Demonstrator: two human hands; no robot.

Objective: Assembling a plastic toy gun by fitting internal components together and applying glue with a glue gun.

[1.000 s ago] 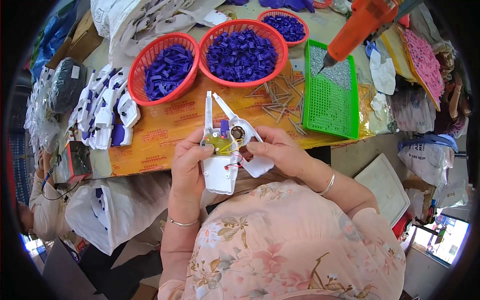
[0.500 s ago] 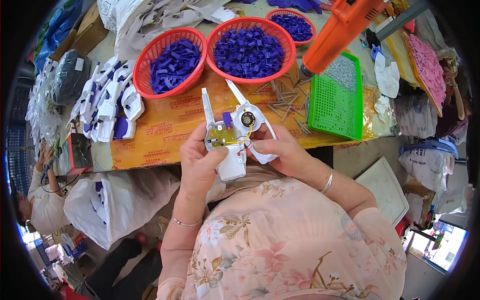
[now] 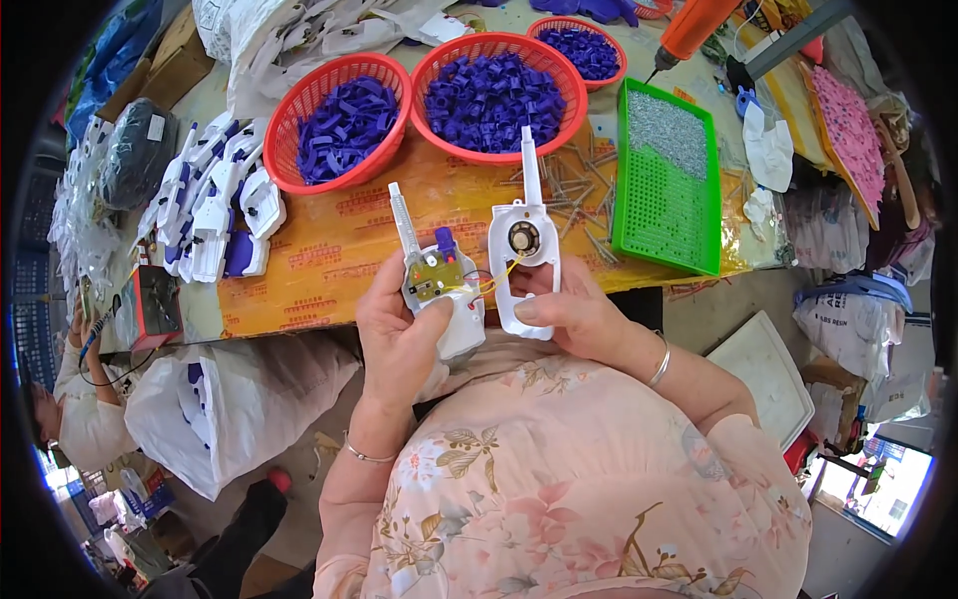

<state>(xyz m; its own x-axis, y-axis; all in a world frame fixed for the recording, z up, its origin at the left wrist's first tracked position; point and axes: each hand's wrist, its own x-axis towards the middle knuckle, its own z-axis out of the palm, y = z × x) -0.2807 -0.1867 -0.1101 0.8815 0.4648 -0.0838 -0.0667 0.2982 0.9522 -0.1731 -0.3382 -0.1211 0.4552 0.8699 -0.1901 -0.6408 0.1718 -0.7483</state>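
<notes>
— Fingers, left hand (image 3: 399,334): state?
— Closed round the white rear shell (image 3: 444,290) of a toy handset; the thumb lies across its face. Inside it show a small circuit board and a blue part, and a thin antenna stands up from its top.

— Fingers, right hand (image 3: 579,314)?
— Gripping the white front shell (image 3: 524,250), thumb on its lower frame. It carries a round speaker and a longer antenna, and the lower half is an open window.

— Are the two shells touching?
— Just beside each other, held upright above the near edge of the table (image 3: 329,250), over the person's lap. Thin wires (image 3: 496,278) — yellow and red — run between them.

— Items on the table, far side?
— Two red baskets of blue plastic parts, the left one (image 3: 339,120) and the larger middle one (image 3: 499,95), rims nearly touching; a smaller third basket (image 3: 579,45) behind.

— To the right?
— A green tray (image 3: 664,180) holding a heap of small screws in its far half. Loose metal pins (image 3: 579,185) lie between it and the middle basket. An orange power screwdriver (image 3: 694,25) hangs above the tray.

— To the left?
— A pile of assembled white-and-blue handsets (image 3: 215,205), near the left basket.
</notes>
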